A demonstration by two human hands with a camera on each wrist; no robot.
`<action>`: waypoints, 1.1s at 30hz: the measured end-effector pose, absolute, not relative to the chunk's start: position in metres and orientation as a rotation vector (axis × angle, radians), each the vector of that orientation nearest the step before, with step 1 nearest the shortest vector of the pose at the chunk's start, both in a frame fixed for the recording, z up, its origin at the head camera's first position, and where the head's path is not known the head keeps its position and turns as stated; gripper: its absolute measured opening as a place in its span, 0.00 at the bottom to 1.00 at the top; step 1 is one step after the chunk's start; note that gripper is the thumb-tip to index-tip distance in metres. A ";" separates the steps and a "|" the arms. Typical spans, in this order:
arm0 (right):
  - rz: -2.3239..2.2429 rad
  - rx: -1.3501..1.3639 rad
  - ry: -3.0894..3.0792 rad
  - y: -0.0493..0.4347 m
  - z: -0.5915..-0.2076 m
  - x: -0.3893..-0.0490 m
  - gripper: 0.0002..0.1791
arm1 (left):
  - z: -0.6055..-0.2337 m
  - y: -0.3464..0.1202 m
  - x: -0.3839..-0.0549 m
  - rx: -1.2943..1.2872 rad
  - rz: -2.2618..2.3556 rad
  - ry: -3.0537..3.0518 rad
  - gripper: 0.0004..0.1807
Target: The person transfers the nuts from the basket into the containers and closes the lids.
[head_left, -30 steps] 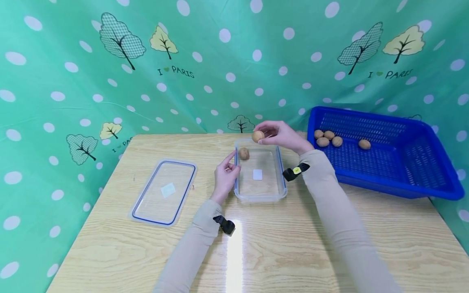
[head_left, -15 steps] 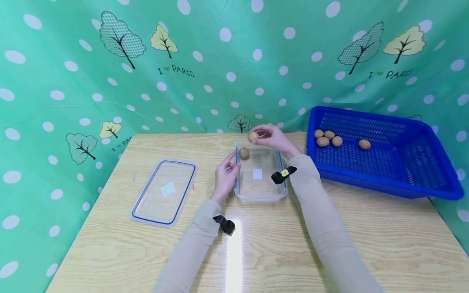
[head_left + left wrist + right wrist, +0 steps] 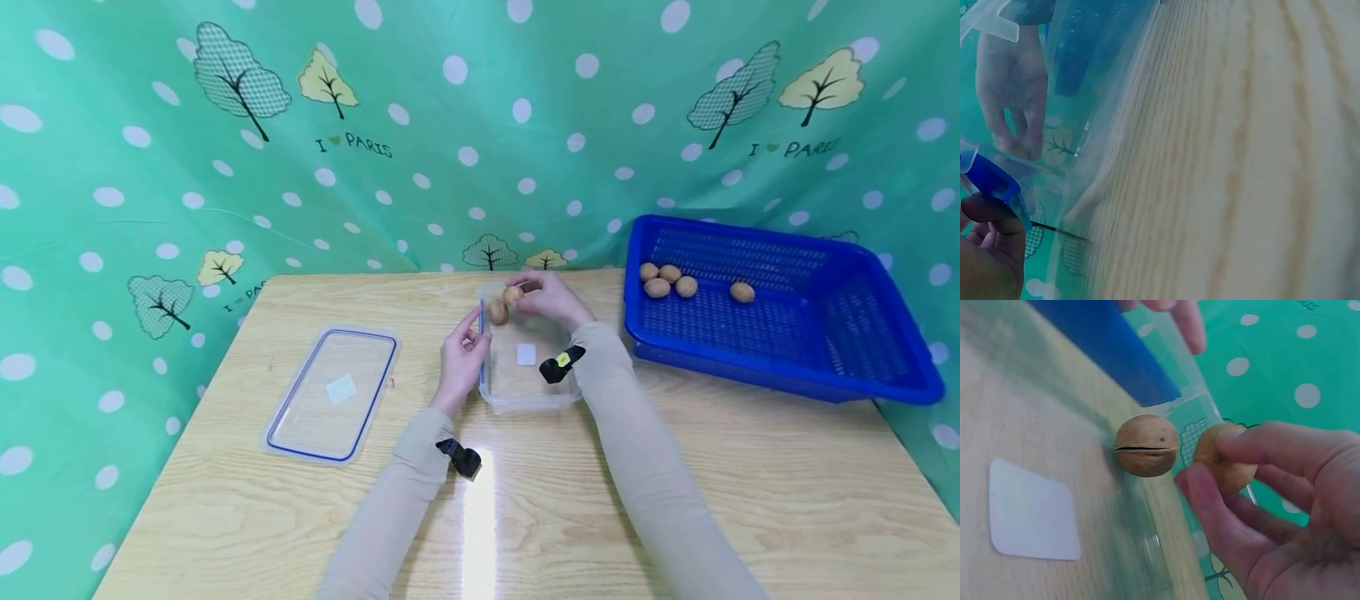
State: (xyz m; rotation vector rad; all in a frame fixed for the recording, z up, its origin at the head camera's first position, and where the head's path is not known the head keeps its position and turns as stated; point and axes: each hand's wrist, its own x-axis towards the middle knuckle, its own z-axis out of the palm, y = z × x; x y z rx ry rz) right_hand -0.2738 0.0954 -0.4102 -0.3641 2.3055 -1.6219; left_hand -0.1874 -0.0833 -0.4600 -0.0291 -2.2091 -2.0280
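A clear plastic food container [image 3: 529, 403] with blue side clips stands on the table in the head view. My left hand [image 3: 461, 360] grips its left side; in the left wrist view thumb and fingers close on a blue clip [image 3: 992, 181]. Between the thumb and fingers of my right hand [image 3: 1291, 494] is a walnut [image 3: 1225, 457], pinched low over the container's far end. Another walnut [image 3: 1147, 446], its seam showing, lies inside in the far left corner, just beside the held one. A white label [image 3: 526, 354] shows on the container's bottom.
On the left, the container's lid [image 3: 307, 417] with a blue seal lies flat on the wooden table [image 3: 225, 517]. A blue perforated basket [image 3: 780, 377] at the right holds several walnuts [image 3: 686, 287]. Green patterned cloth [image 3: 420, 92] hangs behind the table.
My right hand has moved left and then down with its walnut, now close to the walnut in the corner. The left hand keeps its place on the container.
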 end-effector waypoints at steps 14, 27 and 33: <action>-1.422 -0.236 2.330 0.092 -0.408 -0.264 0.31 | -0.460 -0.085 -0.190 -0.025 -1.955 -2.255 0.26; -1.314 -0.297 2.387 0.096 -0.410 -0.257 0.34 | -0.456 -0.083 -0.186 -0.049 -2.021 -2.220 0.27; -1.306 -0.377 2.436 0.097 -0.409 -0.255 0.35 | -0.447 -0.082 -0.181 -0.067 -2.018 -2.230 0.27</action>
